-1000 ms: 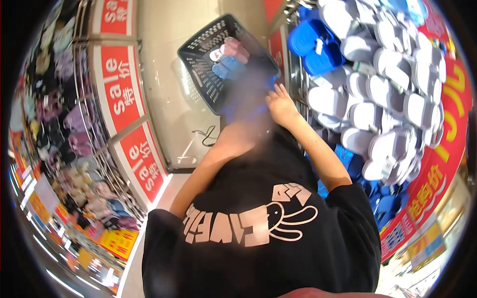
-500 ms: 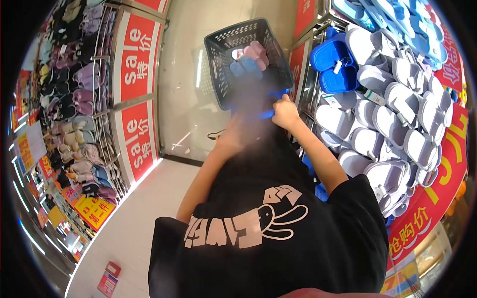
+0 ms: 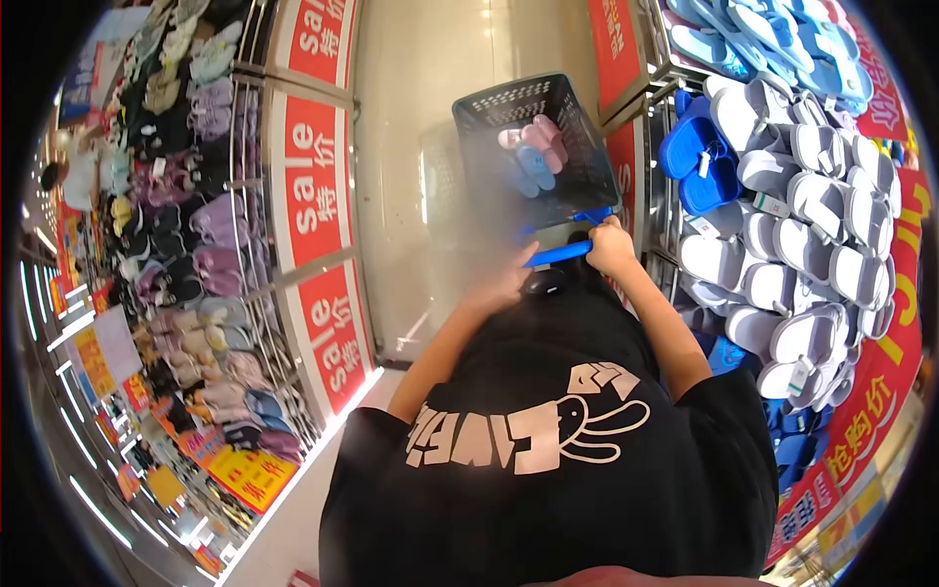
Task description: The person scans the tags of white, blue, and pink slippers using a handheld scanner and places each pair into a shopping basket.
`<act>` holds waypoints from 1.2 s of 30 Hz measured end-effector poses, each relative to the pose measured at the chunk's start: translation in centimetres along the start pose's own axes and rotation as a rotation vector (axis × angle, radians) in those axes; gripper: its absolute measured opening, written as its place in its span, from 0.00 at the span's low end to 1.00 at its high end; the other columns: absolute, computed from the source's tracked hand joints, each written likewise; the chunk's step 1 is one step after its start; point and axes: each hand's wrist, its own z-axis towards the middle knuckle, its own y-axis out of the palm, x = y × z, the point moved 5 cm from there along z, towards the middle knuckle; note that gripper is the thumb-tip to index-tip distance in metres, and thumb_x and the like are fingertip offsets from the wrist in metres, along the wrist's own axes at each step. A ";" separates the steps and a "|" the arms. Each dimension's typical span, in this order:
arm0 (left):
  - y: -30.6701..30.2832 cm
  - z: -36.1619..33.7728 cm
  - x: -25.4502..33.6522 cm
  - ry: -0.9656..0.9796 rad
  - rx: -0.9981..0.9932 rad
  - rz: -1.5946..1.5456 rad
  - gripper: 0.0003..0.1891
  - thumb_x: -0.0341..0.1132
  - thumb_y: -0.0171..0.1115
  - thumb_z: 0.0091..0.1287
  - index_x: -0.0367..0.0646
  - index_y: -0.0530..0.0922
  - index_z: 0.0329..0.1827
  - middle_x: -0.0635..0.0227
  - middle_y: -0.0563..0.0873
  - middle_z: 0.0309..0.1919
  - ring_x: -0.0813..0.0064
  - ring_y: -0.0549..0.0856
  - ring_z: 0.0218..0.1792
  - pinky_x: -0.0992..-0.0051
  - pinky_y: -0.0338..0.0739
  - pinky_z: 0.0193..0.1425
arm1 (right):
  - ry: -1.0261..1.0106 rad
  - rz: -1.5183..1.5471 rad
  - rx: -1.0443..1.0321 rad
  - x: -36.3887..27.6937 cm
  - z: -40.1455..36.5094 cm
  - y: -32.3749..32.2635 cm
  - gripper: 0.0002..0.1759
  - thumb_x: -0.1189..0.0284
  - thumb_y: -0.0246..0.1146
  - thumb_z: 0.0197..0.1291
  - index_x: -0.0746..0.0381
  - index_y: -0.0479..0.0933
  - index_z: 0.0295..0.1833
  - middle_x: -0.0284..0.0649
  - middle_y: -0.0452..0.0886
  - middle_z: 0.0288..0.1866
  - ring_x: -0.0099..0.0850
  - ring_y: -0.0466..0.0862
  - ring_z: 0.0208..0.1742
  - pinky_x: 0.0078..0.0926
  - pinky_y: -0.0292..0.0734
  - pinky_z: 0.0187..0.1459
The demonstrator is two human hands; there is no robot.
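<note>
In front of me is a dark grey shopping basket [image 3: 594,157] with perforated walls. Inside it lie pink slippers [image 3: 550,142] and light blue slippers [image 3: 534,168]. My right hand [image 3: 612,247] is closed around the right end of the blue basket handle [image 3: 559,254]. At the left end of that handle is my left hand [image 3: 507,281], its fingers curled on it, though a hazy smear over the view partly blurs them. The smear also veils the basket's near left side.
White slippers [image 3: 782,249], blue slippers [image 3: 700,161] and light blue slippers [image 3: 782,39] hang on a rack close at my right. Shoe shelves [image 3: 220,215] with red sale signs [image 3: 315,176] line the left. A tiled aisle floor [image 3: 411,196] runs between them.
The basket and both hands sit further right and lower in view, and more of the handle shows. More of the left shelves has come into view. Both hands stay at the handle.
</note>
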 end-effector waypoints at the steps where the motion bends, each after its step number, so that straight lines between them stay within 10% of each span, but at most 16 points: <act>1: -1.0 0.8 -1.0 0.039 0.015 0.046 0.28 0.29 0.58 0.66 0.39 0.68 0.72 0.45 0.74 0.65 0.48 0.71 0.67 0.59 0.65 0.71 | 0.013 0.007 0.024 -0.5 1.1 -0.2 0.09 0.75 0.65 0.40 0.63 0.85 0.31 0.47 0.86 0.41 0.44 0.78 0.59 0.38 0.79 0.57; 5: -5.8 4.8 -5.9 0.215 0.280 0.269 0.24 0.29 0.58 0.66 0.39 0.72 0.67 0.49 0.83 0.45 0.49 0.82 0.48 0.56 0.74 0.55 | 0.107 0.055 0.176 -3.0 5.9 -1.6 0.11 0.74 0.63 0.46 0.65 0.85 0.36 0.49 0.86 0.39 0.48 0.80 0.55 0.41 0.80 0.55; 13: -13.6 14.4 -7.6 0.300 0.171 0.286 0.21 0.36 0.62 0.64 0.42 0.75 0.60 0.58 0.71 0.66 0.50 0.73 0.64 0.59 0.74 0.65 | 0.214 0.082 0.180 -2.8 16.1 -4.9 0.11 0.76 0.60 0.52 0.65 0.84 0.39 0.49 0.86 0.42 0.50 0.80 0.53 0.41 0.79 0.56; 24: -24.3 28.5 -2.9 -0.042 0.115 0.296 0.24 0.36 0.60 0.66 0.47 0.72 0.66 0.60 0.73 0.65 0.57 0.71 0.68 0.61 0.71 0.67 | 0.190 0.128 0.308 2.0 28.7 -14.8 0.14 0.67 0.73 0.47 0.61 0.84 0.40 0.44 0.86 0.42 0.46 0.79 0.51 0.40 0.79 0.53; 36: -32.2 39.3 0.9 0.177 0.041 0.392 0.21 0.42 0.69 0.57 0.45 0.79 0.52 0.60 0.76 0.60 0.57 0.76 0.60 0.59 0.72 0.62 | 0.196 0.013 0.238 5.4 38.9 -24.1 0.07 0.72 0.64 0.49 0.55 0.85 0.34 0.36 0.86 0.39 0.37 0.82 0.54 0.41 0.81 0.47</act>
